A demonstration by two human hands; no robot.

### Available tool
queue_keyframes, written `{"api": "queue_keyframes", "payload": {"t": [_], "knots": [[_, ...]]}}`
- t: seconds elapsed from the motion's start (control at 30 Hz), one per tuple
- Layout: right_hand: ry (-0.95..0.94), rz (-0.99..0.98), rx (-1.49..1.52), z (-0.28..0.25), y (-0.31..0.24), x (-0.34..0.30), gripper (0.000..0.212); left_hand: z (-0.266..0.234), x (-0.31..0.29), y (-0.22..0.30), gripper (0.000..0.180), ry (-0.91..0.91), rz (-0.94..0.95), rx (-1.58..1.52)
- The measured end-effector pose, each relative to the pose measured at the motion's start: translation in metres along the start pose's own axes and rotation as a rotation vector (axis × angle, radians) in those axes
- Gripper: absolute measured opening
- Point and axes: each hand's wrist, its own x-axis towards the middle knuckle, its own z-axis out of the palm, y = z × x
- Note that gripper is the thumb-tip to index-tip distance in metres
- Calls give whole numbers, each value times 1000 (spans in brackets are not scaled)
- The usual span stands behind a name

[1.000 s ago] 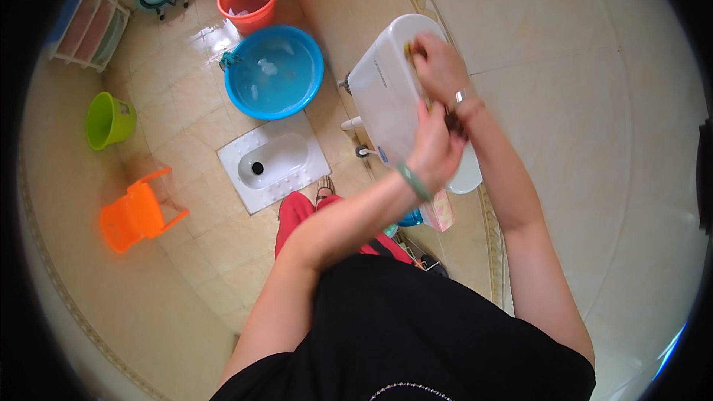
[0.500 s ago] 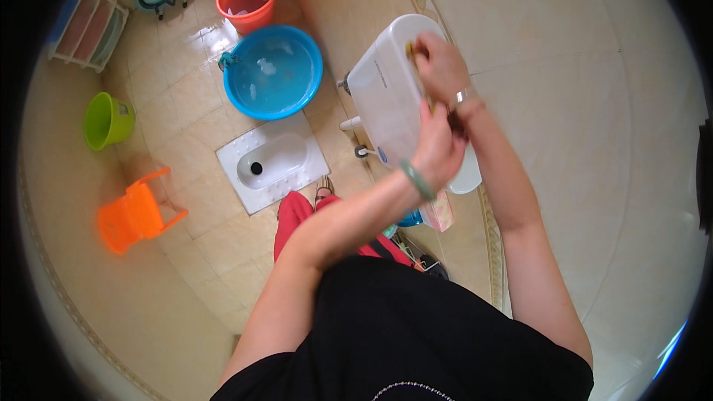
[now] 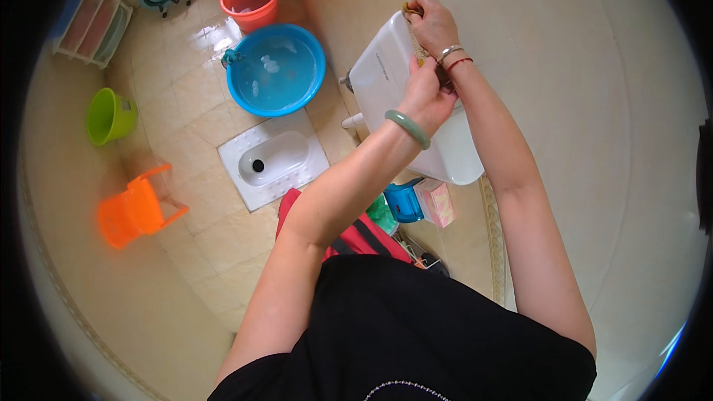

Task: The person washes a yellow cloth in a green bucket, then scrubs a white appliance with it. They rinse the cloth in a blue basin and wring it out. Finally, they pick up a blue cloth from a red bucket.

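Observation:
Between my two hands a narrow tan cloth (image 3: 414, 36) with yellowish edges is stretched above the white toilet cistern (image 3: 380, 74). My right hand (image 3: 434, 26), on the far side, is closed round one end. Nearer to me, my left hand (image 3: 431, 95), below a green bangle, has its fingers wrapped round the other end. Part of the cloth is hidden by the fingers. Whether the cloth touches the cistern I cannot tell.
A white squat toilet (image 3: 286, 152) is set in the tiled floor, with a blue basin (image 3: 236, 93) of water beyond it. Around stand a red bucket (image 3: 271, 16), green bucket (image 3: 100, 115), orange chair (image 3: 134, 215), white rack (image 3: 74, 56) and pink tissue pack (image 3: 437, 204).
Both hands have moved farther away from me, up and slightly left, still gripping the cloth. More of the cistern's near end and the blue box beside the tissue pack now shows.

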Motion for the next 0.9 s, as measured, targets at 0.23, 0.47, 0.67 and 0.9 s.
{"api": "queue_keyframes", "payload": {"t": [0.23,0.47,0.67,0.9], "knots": [[-92,-279,-96,-8,-28,-75,6,-33,-52,-21,36,62,-13,-66],[-117,-274,-595,-33,-55,-201,12,-108,-128,-72,31,51,-246,22],[-61,27,-122,-63,-65,-266,15,-101,-190,-65,32,143,-533,433],[177,46,-161,-62,-57,-185,15,-58,-140,-44,30,26,-327,269]]}}
